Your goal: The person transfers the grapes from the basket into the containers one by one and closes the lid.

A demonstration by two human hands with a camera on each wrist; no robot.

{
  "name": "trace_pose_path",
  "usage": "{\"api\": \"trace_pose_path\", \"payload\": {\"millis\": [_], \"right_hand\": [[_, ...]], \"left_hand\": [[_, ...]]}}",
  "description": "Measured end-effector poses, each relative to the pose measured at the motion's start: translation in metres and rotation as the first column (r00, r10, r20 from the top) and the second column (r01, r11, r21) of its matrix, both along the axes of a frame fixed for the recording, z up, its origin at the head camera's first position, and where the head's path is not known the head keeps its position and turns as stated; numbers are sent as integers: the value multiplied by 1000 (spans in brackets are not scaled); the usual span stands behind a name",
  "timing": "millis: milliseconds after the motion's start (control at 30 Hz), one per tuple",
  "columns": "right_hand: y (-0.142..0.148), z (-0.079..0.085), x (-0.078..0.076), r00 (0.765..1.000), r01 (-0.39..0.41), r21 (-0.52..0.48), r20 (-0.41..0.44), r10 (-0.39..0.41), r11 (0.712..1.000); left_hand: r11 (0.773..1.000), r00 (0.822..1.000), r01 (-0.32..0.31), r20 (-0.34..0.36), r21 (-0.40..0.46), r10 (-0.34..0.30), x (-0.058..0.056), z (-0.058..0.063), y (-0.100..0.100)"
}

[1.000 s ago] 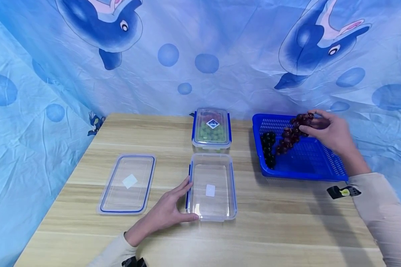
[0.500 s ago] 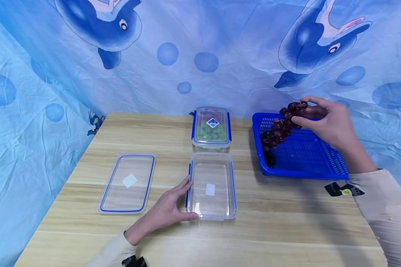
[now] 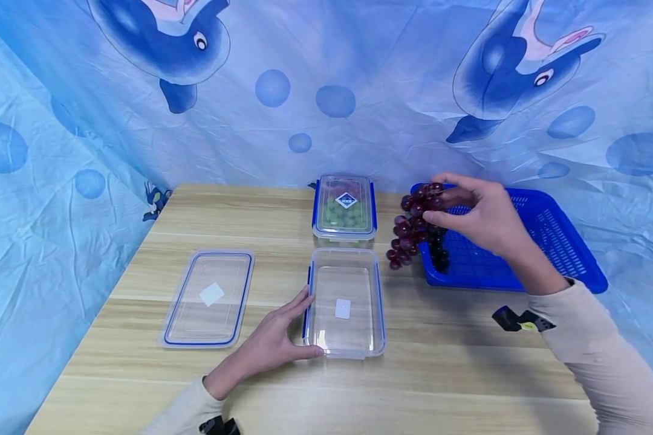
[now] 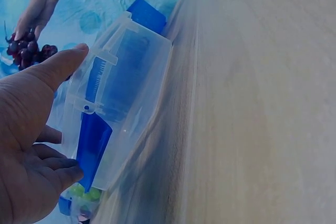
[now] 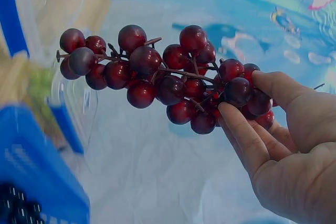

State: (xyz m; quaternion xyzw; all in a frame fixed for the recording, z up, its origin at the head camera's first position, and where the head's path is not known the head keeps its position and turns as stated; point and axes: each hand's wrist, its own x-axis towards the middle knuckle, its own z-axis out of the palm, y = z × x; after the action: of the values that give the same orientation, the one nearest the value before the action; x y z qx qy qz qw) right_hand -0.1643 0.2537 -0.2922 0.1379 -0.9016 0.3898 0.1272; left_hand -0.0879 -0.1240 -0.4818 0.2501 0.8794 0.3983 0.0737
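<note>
My right hand [image 3: 481, 211] pinches a bunch of dark red grapes [image 3: 408, 226] by its upper end, between thumb and fingers. The bunch [image 5: 152, 72] hangs past the left rim of the blue basket [image 3: 563, 241], above the table. Inside that basket lies a bunch of black grapes [image 3: 439, 248]. With fingers extended, my left hand [image 3: 269, 338] touches a clear lidless food container [image 3: 345, 338], its thumb at the front left corner and its fingertips along the left side. In the left wrist view the fingers lie near the container's blue clip [image 4: 93, 148].
Behind the lidless container stands a lidded container [image 3: 344, 211] with green and reddish grapes inside. A clear lid [image 3: 209, 299] with a blue seal lies flat to the left. The wooden table [image 3: 441, 374] ends at a blue dolphin-print cloth [image 3: 239, 145].
My right hand has lifted the red grapes up out of the basket and carried them left past its rim. The left hand and the container have stayed in place.
</note>
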Motion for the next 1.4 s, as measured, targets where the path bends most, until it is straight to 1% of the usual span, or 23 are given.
{"api": "trace_pose_path", "payload": {"millis": [100,233,367,467,633,733,867,1033,1067,1133,1200,1267,1400], "right_hand": [[-14,-6,0,999,-39,2,17,39,999],[-30,-14,0,992,-123,-42,30,124,992],[-46,-24,1,976,-208,-100,50,213,973],[-57,-32,5,960,-248,-142,93,263,958],[-72,-45,15,934,-275,-184,180,307,944],[-81,-53,21,923,-285,-190,210,322,940],[-92,-62,30,897,-318,-227,241,369,921],[-105,-75,40,850,-356,-289,294,436,889],[-108,-78,40,845,-361,-292,298,443,885],[-112,-86,40,842,-366,-296,298,449,883],[-114,-94,38,847,-364,-288,292,443,886],[-116,-101,35,858,-340,-277,300,417,899],[-116,-112,25,868,-293,-280,322,378,914]], "left_hand": [[1000,1000,-1,-5,1,1,0,0,0],[1000,1000,1,-16,3,-1,-1,-1,0],[1000,1000,3,-26,3,-3,-1,-1,0],[1000,999,4,-33,3,-4,-1,-1,0],[1000,999,9,-34,4,-9,-1,-2,0],[1000,1000,9,-30,1,-9,-1,-2,0],[1000,999,10,-34,0,-10,-1,-2,0],[1000,999,14,-42,10,-14,-1,-2,0],[1000,999,14,-43,12,-13,-1,-2,-1],[1000,999,12,-46,18,-11,-1,-2,-1],[1000,999,12,-52,19,-11,-1,-2,-1],[1000,998,14,-56,18,-13,-1,-3,0],[1000,998,20,-52,17,-19,-2,-3,0]]}}
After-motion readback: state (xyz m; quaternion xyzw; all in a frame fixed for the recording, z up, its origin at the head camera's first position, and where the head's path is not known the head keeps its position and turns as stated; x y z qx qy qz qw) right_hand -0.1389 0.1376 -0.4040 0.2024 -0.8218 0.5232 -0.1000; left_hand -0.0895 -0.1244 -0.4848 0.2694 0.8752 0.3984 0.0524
